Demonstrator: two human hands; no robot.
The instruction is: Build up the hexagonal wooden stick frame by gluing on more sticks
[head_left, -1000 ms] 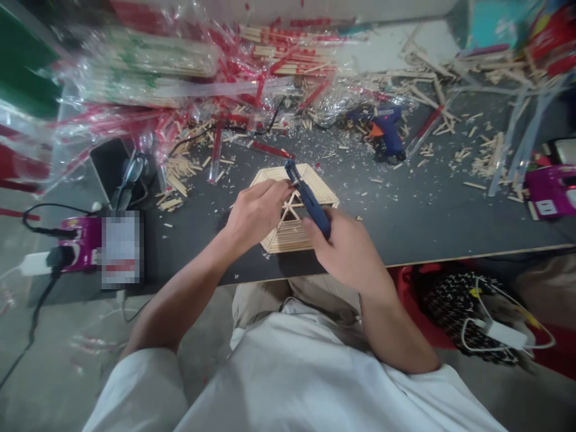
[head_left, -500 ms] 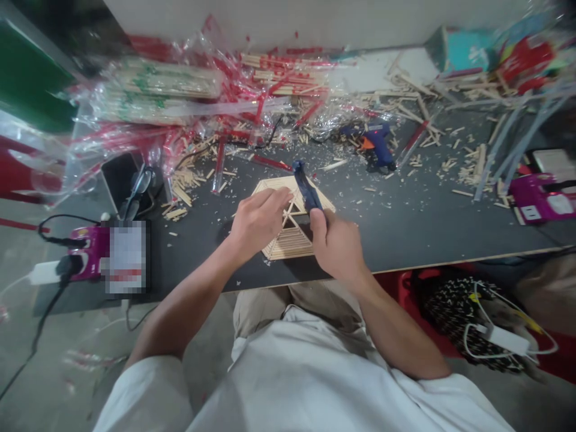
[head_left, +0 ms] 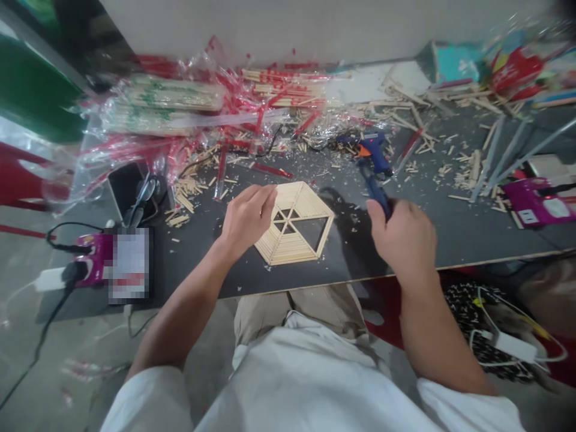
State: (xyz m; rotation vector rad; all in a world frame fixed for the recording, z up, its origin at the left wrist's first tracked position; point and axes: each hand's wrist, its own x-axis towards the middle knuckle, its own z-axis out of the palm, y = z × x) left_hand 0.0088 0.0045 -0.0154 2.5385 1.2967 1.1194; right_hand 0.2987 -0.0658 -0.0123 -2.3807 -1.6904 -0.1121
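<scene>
A hexagonal panel of pale wooden sticks [head_left: 294, 248] lies flat on the dark table. Its ribs meet at a small open centre, and the lower-right section has a wide gap. My left hand [head_left: 248, 217] rests over the panel's left side, fingers stretched out and covering part of it. Right of the panel, my right hand [head_left: 405, 240] is closed around a slim dark-blue hand tool [head_left: 377, 191], raised above the table. Most of the tool is hidden in my fist, so its exact kind is unclear.
Behind lie a blue glue gun [head_left: 375, 151], bundled sticks [head_left: 175, 96], plastic wrappers and scattered stick offcuts [head_left: 184, 195]. Glasses [head_left: 143, 201] and a phone stand left, beside a purple power strip [head_left: 92, 258]. Another purple power strip [head_left: 535, 204] sits at right. The table's front edge runs near me.
My right hand has moved right with the dark-blue tool, away from the panel, uncovering its centre and right side. My left hand has shifted slightly left.
</scene>
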